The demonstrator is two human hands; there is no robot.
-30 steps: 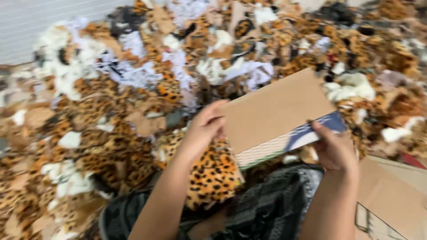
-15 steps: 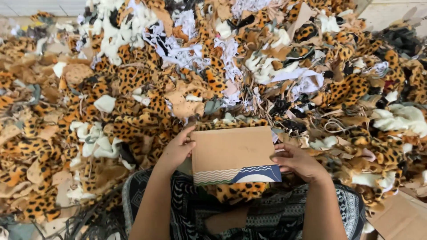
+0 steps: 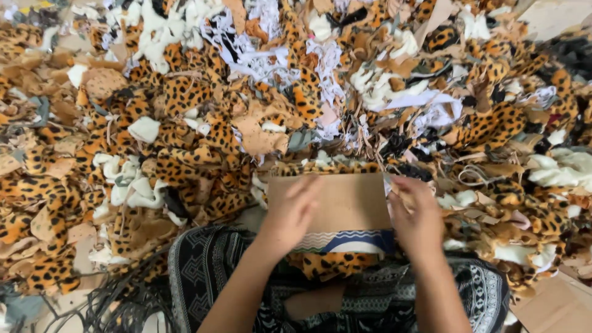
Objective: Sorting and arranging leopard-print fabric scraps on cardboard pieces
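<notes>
Both hands grip 1 flat piece of brown cardboard (image 3: 336, 203) over the lap: the left hand (image 3: 290, 213) lies spread on its left half, the right hand (image 3: 418, 217) pinches its right edge. Under it sits a leopard-print fabric piece (image 3: 330, 264), touching its lower edge. The card looks light and stiff, best held by the 2 side edges; the fabric looks soft and floppy. Leopard-print scraps (image 3: 185, 92) surround the lap.

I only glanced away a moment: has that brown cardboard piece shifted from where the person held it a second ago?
Yes. The cardboard piece swung from tilted at the right to level, centred over the patterned lap cloth, held between left hand and right hand.
</notes>
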